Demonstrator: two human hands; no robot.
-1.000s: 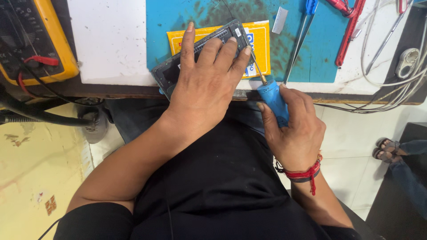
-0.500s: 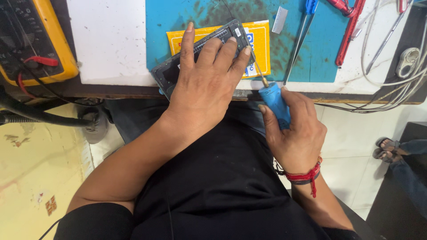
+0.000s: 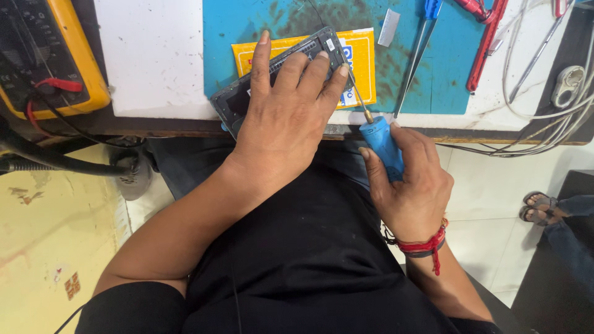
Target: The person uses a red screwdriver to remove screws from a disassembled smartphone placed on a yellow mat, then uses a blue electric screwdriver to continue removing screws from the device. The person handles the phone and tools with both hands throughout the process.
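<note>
My left hand lies flat, fingers spread, pressing a dark opened phone down at the near edge of the workbench. The phone rests partly on a yellow card over a teal work mat. My right hand grips the blue handle of a screwdriver. Its thin metal shaft angles up and left to the phone's right end, close to my left fingertips. Most of the phone is hidden under my left hand.
A yellow multimeter with red and black leads sits at the far left. On the mat lie a blue-handled tool, red-handled tools, a small metal strip. White cables trail right. A person's sandalled foot is on the floor.
</note>
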